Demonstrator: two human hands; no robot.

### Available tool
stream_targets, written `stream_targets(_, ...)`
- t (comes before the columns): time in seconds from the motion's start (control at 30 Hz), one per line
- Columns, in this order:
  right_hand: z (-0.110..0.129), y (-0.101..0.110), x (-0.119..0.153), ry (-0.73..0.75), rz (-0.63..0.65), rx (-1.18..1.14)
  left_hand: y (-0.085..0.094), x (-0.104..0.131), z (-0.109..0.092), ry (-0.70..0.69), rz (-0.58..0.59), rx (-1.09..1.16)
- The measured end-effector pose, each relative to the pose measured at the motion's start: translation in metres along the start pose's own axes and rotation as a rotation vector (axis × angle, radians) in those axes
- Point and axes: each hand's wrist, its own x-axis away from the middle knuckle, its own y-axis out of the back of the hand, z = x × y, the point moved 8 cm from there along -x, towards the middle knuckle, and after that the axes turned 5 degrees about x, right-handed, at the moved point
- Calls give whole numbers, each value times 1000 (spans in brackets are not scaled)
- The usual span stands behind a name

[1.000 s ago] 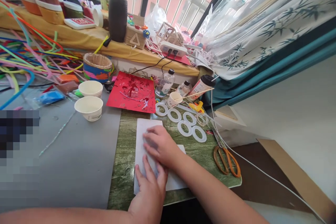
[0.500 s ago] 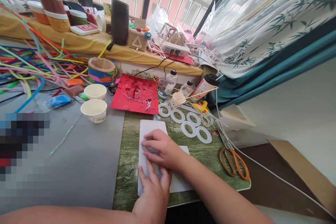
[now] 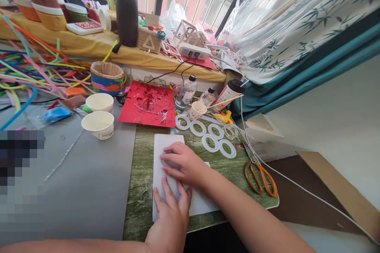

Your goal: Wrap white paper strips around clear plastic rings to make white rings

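A white sheet of paper (image 3: 166,142) lies lengthwise on the green wood-patterned mat, with more white paper (image 3: 200,204) extending right from under my arm. My left hand (image 3: 172,205) lies on the near part of the sheet, fingers spread and pressed down. Just beyond it, my right hand (image 3: 185,164) rests on the same sheet with its fingers apart and slightly bent. Its palm side is hidden, and I see nothing held in either hand. Several translucent white rings (image 3: 210,149) lie on the mat to the right, apart from my hands.
Red card (image 3: 124,110) with scraps lies behind the sheet. Paper cups (image 3: 97,129) stand at left, bottles (image 3: 186,95) and a cup with a stick (image 3: 197,110) farther back. Orange-handled scissors (image 3: 261,178) lie at the mat's right edge. A gray mat (image 3: 89,189) covers the left.
My left hand's fingers have spread wider, and its fingertips have drawn a little apart from my right hand. The right hand stays on the paper. The view has shifted slightly.
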Motion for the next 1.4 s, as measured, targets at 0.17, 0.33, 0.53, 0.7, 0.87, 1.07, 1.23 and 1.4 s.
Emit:
stream_targets(0.17,-25,41,15,-416,-314,-256,0,-1,1,20,-41,30)
stream_targets(0.33,-22,12,35,-910,-474,-1420,-5,-3,-2,27,-46,54)
stream_targets(0.53,-7,2,31,-1007,-435,-1710,-4,-4,0,0,-61,39)
stream_targets(0.7,-9,-1,32,-1029,-456,-1708,-11,-4,-2,53,-62,48)
stream_targets(0.87,-10,-4,34,-983,-472,-1637,-22,-5,-9,98,-47,81)
stream_targets(1.07,-6,-4,35,-878,-485,-1561,-23,-4,-6,109,-31,99)
stream_targets(1.23,-7,-5,38,-883,-522,-1493,-7,-2,-2,0,-44,36)
stream_targets(1.4,-11,-11,40,-860,-506,-1457,-6,-1,0,-18,-55,8)
